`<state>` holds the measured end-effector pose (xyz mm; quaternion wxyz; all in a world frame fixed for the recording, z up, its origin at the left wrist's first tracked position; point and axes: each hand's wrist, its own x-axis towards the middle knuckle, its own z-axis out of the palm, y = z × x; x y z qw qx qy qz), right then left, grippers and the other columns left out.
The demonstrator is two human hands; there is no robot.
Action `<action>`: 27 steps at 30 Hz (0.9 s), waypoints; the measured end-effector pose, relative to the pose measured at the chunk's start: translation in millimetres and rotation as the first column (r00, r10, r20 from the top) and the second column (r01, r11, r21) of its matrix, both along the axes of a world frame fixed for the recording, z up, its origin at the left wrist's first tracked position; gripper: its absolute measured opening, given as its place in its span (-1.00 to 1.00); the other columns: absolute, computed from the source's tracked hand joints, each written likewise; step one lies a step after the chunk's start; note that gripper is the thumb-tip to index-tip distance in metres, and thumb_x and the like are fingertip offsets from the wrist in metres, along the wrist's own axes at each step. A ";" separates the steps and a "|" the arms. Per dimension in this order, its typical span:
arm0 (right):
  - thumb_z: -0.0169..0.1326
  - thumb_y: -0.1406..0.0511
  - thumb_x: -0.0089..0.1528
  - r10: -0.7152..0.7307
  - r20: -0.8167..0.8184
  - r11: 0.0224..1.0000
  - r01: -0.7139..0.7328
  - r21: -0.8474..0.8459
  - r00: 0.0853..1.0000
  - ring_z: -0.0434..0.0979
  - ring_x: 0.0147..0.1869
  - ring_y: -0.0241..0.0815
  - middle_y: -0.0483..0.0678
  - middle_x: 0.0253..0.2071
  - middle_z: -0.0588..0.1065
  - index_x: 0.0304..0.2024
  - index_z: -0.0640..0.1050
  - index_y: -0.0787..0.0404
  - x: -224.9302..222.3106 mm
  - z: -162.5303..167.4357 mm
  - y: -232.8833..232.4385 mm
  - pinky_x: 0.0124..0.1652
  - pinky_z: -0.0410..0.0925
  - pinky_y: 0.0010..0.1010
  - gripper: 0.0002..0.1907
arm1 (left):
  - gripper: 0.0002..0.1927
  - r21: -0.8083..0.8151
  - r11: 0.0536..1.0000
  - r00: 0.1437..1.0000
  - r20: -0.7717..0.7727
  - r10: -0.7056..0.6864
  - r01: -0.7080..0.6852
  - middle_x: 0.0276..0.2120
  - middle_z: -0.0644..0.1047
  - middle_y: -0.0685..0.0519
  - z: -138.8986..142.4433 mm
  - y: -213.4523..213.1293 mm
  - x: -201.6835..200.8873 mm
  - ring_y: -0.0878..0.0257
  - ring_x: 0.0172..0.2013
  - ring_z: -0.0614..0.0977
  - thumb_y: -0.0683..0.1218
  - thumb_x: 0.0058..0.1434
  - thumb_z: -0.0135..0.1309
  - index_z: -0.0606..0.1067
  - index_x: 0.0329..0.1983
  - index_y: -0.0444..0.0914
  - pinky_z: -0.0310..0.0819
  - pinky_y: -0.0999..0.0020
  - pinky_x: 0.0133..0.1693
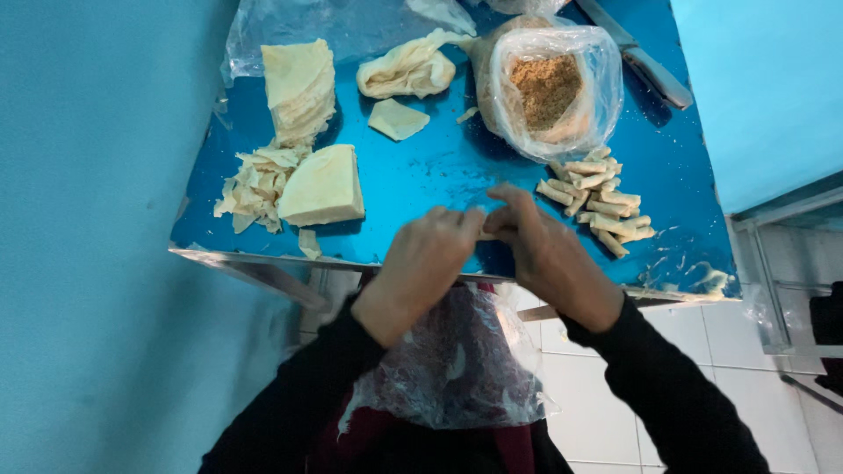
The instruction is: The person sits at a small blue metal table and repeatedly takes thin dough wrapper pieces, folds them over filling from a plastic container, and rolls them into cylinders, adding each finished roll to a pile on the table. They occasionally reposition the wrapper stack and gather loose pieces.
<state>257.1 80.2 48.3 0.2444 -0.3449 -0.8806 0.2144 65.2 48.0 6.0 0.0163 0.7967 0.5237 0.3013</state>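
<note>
My left hand (428, 259) and my right hand (543, 248) meet over the near edge of a blue table (457, 167), fingertips pinched together on a small pale roll of wrapper (488, 233) that is mostly hidden by the fingers. A pile of finished pale rolls (597, 200) lies just right of my right hand. A clear plastic bag of brown crumbly filling (546, 88) stands open behind that pile. Stacks of cream wrapper sheets (321, 186) lie to the left.
More folded wrapper sheets (300, 88), a crumpled sheet (406, 70) and a small cut piece (397, 119) sit at the back. Torn scraps (253, 189) lie at the left. A knife (645, 63) rests at the back right. Clear plastic (457, 364) covers my lap. White floor tiles (588, 386) lie below.
</note>
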 end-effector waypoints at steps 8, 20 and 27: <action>0.09 0.51 0.28 -0.001 -0.028 0.997 0.004 0.082 1.000 0.62 0.03 0.12 0.14 -0.12 0.55 0.23 0.25 0.32 -5.0 -5.5 1.8 -0.08 0.44 -0.16 -0.50 | -0.86 0.238 0.971 0.950 -0.303 0.080 -0.006 -0.33 0.47 0.00 -3.0 -10.6 3.4 0.13 -0.19 0.54 -0.17 0.12 0.13 0.47 -0.26 -0.26 0.50 0.31 -0.19; 0.11 0.55 0.20 -0.051 0.119 0.928 0.003 0.373 0.992 0.61 0.04 0.18 0.18 -0.05 0.57 0.22 0.30 0.33 9.1 -8.4 -30.1 -0.06 0.45 -0.15 -0.46 | -0.57 0.256 0.962 0.883 -0.426 0.199 -0.094 -0.08 0.52 -0.04 8.3 -47.8 12.3 0.15 -0.04 0.49 -0.09 0.19 0.06 0.54 0.07 -0.42 0.36 0.17 0.13; -0.03 0.59 0.02 -0.115 0.301 0.910 -0.021 0.414 0.947 0.28 0.46 0.23 0.26 0.32 0.36 0.33 0.22 0.43 -3.6 -10.6 -28.8 0.38 0.05 0.14 -0.23 | -0.30 0.102 0.963 0.893 -0.363 0.268 -0.248 0.28 0.38 -0.15 21.4 -24.5 22.8 -0.03 0.36 0.27 0.25 0.25 -0.02 0.42 0.27 -0.33 -0.11 -0.42 0.33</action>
